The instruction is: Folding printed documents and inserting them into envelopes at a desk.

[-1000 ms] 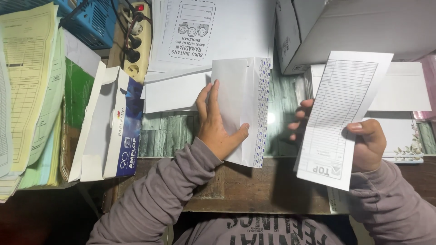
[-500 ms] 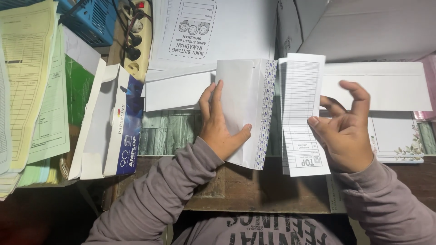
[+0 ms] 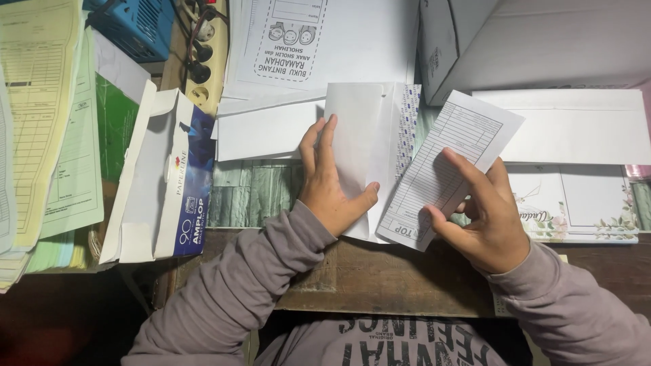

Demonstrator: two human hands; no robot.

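A white envelope (image 3: pixel 363 146) with a blue-patterned flap edge lies upright on the desk. My left hand (image 3: pixel 329 186) presses flat on it, fingers spread, thumb pointing right. A folded, lined white form (image 3: pixel 444 166) rests tilted beside the envelope, its lower left corner over the envelope's flap edge. My right hand (image 3: pixel 485 217) holds this form, fingers laid on top and thumb at its lower edge.
An open blue-and-white envelope box (image 3: pixel 166 179) lies left. Stacks of yellow and green forms (image 3: pixel 41 122) sit far left. A power strip (image 3: pixel 200 51) and printed sheets (image 3: pixel 305 41) are behind. A grey cardboard box (image 3: pixel 542 41), white envelopes (image 3: pixel 576 125) and floral cards (image 3: pixel 583 203) lie right.
My right hand has brought the folded form down and leftward, from raised at the right to tilted against the envelope's flap. My left hand stayed on the envelope.
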